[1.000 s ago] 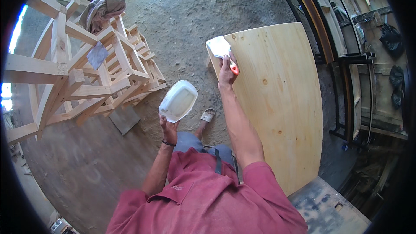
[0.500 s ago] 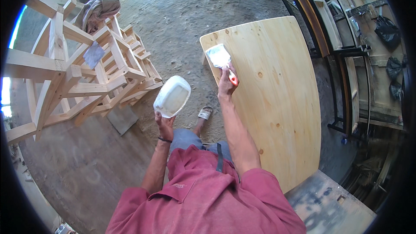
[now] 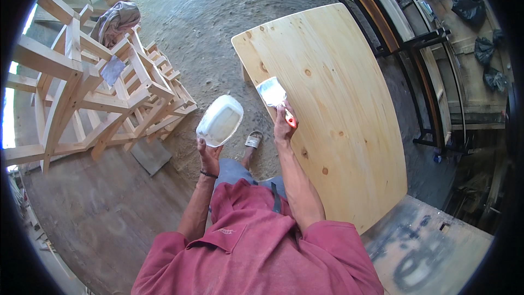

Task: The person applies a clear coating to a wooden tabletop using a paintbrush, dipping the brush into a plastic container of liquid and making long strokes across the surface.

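My left hand (image 3: pixel 209 157) holds up a white plastic tub (image 3: pixel 220 120) by its near end; the tub is tilted, and some pale liquid or residue seems to lie inside. In my right hand (image 3: pixel 283 127) is a wide paintbrush (image 3: pixel 271 92) with a white-coated head and a red-and-white handle. The brush head is over the left edge of a pale wooden tabletop (image 3: pixel 349 114) with rounded corners and dark knots. Whether the bristles touch the wood I cannot tell. A gap of floor separates the tub from the tabletop.
Stacked unfinished wooden chair frames (image 3: pixel 103 82) stand at the left, with a bundled cloth (image 3: pixel 117 22) on top. Dark metal frames (image 3: pixel 393 38) line the right side. A stained board (image 3: pixel 426 251) lies at the near right. Black plastic bags (image 3: pixel 468 8) hang at the far right.
The brush has moved nearer to me along the tabletop's left edge. My left hand still holds the tub in about the same place. The whole view has shifted slightly.
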`<state>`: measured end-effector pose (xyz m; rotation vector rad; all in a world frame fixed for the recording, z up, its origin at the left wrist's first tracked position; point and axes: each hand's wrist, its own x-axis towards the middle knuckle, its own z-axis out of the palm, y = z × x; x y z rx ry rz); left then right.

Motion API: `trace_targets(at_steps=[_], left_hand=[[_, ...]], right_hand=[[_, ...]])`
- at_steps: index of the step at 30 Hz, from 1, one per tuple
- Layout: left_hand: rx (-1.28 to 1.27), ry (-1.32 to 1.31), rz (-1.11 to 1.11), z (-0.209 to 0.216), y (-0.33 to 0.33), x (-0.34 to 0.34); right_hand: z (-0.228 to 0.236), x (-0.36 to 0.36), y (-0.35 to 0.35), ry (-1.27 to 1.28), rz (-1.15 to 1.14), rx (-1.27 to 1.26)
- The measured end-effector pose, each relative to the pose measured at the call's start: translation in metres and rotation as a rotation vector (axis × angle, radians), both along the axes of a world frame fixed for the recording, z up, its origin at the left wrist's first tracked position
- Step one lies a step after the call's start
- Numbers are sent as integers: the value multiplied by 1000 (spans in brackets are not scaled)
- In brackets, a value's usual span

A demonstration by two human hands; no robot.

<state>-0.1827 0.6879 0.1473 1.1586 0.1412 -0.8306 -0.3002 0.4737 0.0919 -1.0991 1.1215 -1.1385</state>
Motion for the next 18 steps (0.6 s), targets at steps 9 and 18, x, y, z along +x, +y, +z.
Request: trace_targets(at_steps=[9, 18], left_hand=[[29, -5, -84, 13, 39, -61], [65, 5, -146, 22, 71, -124]], right_hand=[[-10, -97, 37, 21, -50, -11], [-7, -192, 81, 141, -71, 9]])
